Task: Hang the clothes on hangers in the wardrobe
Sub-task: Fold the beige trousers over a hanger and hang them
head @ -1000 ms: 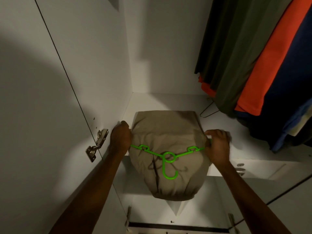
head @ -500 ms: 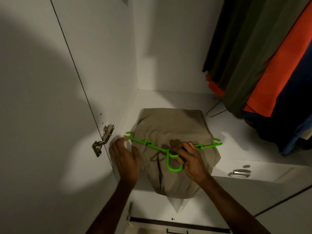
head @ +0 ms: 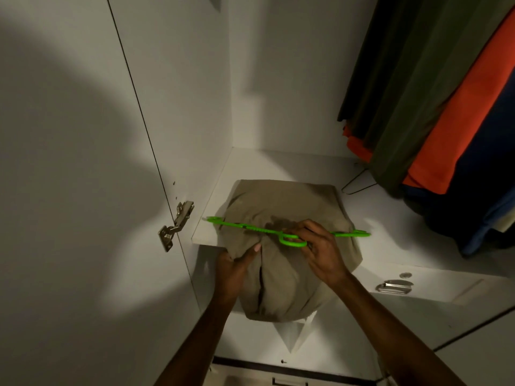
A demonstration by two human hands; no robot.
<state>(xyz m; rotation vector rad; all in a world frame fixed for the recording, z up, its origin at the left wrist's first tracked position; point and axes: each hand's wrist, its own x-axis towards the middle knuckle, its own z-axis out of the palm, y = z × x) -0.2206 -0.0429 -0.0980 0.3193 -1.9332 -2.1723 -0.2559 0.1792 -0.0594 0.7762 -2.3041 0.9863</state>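
- right hand [head: 323, 253] has its fingers curled round the hook of the green hanger [head: 287, 233]
- left hand [head: 237, 264] pinches a fold of the khaki garment [head: 281, 240]
- garment's half on the wardrobe shelf [head: 278, 165], front draping off
- hung clothes [head: 446, 101] upper right

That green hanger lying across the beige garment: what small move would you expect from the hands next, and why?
Probably the right hand, which grips the green hanger at its hook, lifts it a little while the left hand, pinching the beige garment, gathers the cloth onto it. The garment lies on the shelf, with the hanger on top of it, so it is not yet ready to join the hung clothes.
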